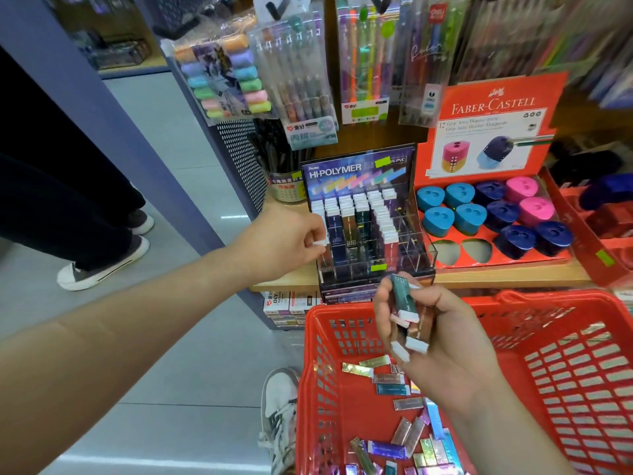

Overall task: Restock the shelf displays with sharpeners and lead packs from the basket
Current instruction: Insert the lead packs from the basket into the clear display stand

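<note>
My left hand (286, 243) pinches the white cap of one lead pack (320, 242) at the front-left slot of the clear Hi-Polymer display (416, 241), whose rows hold several white-capped packs. My right hand (442, 341) hovers over the red basket (565, 341) and grips a bunch of several lead packs (407, 313), a teal one uppermost. More shiny lead packs (400, 404) lie loose on the basket floor. To the right, the red Faber-Castell tray (496, 138) holds blue, navy and pink sharpeners (466, 219), with two empty holes at its front left.
Hanging pen and highlighter packs (294, 73) crowd the space above the displays. Another red tray (603, 217) stands at far right. A person's legs and shoes (102, 262) stand on the grey floor to the left. My own white shoe (279, 413) is beside the basket.
</note>
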A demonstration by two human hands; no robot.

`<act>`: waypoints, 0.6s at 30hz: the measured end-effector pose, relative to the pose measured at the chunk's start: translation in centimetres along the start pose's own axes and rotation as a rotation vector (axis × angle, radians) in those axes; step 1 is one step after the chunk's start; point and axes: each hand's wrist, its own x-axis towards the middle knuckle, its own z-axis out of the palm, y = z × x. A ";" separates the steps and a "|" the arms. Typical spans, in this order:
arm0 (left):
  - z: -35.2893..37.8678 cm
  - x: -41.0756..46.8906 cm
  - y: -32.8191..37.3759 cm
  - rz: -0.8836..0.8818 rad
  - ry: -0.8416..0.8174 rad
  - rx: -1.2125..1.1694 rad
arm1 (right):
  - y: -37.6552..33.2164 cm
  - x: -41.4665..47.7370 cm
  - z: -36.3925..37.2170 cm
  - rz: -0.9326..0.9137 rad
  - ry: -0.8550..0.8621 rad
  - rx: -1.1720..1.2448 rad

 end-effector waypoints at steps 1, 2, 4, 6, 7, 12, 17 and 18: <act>0.2 -0.1 0.1 0.023 0.003 0.054 | 0.0 -0.1 0.1 -0.022 -0.003 -0.003; 0.3 -0.1 0.2 0.034 0.005 0.100 | 0.1 -0.1 0.2 -0.038 -0.007 -0.005; 0.5 -0.1 0.2 0.039 -0.002 0.153 | 0.3 -0.2 0.3 -0.037 -0.043 -0.017; 0.4 -0.2 0.3 0.004 -0.025 0.164 | 0.6 -0.2 0.4 -0.030 -0.069 -0.045; 0.2 -0.2 0.3 -0.022 -0.029 0.166 | 0.7 -0.3 0.5 -0.029 -0.073 -0.076; -1.9 0.5 2.5 -0.196 -0.081 -0.357 | 0.8 -0.9 0.8 -0.035 -0.085 -0.234; -1.9 0.2 5.3 -0.216 -0.499 -0.716 | 0.8 -1.3 1.2 -0.030 -0.085 -0.424; -1.8 0.1 5.4 -0.236 -0.498 -0.760 | 0.8 -1.4 1.2 -0.039 -0.077 -0.454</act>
